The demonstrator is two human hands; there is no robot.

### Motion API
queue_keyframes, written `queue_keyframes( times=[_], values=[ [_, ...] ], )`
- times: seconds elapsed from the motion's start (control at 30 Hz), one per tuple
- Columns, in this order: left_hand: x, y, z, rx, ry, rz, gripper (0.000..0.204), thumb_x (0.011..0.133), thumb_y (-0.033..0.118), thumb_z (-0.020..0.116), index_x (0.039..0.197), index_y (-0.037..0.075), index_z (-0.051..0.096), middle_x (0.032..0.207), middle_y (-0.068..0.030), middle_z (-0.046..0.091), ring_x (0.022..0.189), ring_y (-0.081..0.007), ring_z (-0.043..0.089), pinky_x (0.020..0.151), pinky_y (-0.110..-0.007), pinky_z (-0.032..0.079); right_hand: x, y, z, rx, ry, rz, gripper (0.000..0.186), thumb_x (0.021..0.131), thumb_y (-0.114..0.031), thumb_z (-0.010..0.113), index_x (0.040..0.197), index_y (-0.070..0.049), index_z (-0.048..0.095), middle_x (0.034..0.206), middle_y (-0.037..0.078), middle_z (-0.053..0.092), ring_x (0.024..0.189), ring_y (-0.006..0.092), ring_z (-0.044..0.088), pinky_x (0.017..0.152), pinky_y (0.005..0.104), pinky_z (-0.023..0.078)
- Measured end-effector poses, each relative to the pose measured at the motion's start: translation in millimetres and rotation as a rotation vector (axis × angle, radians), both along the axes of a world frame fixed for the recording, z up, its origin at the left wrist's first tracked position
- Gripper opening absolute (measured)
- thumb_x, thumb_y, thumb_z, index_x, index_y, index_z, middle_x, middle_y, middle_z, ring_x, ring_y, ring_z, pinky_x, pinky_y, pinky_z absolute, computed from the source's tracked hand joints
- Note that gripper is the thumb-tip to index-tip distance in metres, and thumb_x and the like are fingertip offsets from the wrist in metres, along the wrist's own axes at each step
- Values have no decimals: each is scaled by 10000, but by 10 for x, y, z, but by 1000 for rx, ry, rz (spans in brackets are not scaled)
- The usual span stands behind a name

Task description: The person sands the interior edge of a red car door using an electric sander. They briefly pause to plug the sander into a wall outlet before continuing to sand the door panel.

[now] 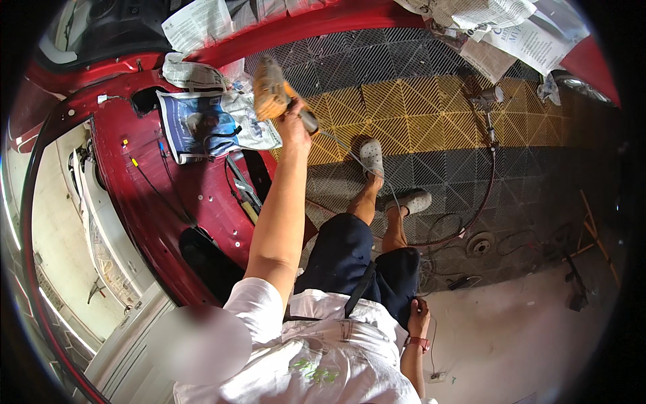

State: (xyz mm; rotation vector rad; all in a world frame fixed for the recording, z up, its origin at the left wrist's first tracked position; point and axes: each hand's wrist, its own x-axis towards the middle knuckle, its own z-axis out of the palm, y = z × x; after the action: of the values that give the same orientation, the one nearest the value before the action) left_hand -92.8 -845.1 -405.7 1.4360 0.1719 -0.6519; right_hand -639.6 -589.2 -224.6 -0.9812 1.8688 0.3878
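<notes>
My left arm stretches out over a red car door (182, 178). At its end, my left hand (294, 128) is wrapped round the grey handle of an orange corded power tool (270, 94). Motion smears the tool's head, so its exact kind is unclear. It hangs beside newspaper sheets (195, 124) that cover part of the door. A thin grey cord (336, 140) runs from the handle toward my feet. My right hand (418, 316) hangs by my thigh with its fingers curled, a red watch on the wrist; no object shows in it.
Yellow and dark grey floor tiles (410, 111) lie under my feet. A metal spray gun (490, 99) sits on a red hose (486, 192) at the right. Farther down are a round metal disc (480, 244) and loose cables. Paper sheets (515, 40) cover red bodywork at the upper right.
</notes>
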Motion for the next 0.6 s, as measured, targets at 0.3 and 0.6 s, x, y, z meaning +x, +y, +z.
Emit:
queue_keyframes(
  times=[0.3, 0.6],
  values=[
    [553, 425, 32, 105, -158, 117, 310, 901, 46, 701, 1196, 96, 617, 1122, -10, 641, 1002, -188, 613, 922, -377, 486, 36, -48, -7, 28, 6, -41, 283, 997, -297, 602, 1161, -79, 679, 1070, 133, 726, 976, 292, 687, 858, 410, 519],
    [428, 666, -193, 324, -137, 76, 372, 867, 21, 721, 1211, 83, 593, 1135, -25, 648, 1022, -197, 626, 905, -379, 499, 0, -41, -15, 23, 1, -57, 270, 995, -305, 613, 1161, -101, 677, 1042, 126, 725, 973, 279, 683, 827, 406, 525]
  ],
)
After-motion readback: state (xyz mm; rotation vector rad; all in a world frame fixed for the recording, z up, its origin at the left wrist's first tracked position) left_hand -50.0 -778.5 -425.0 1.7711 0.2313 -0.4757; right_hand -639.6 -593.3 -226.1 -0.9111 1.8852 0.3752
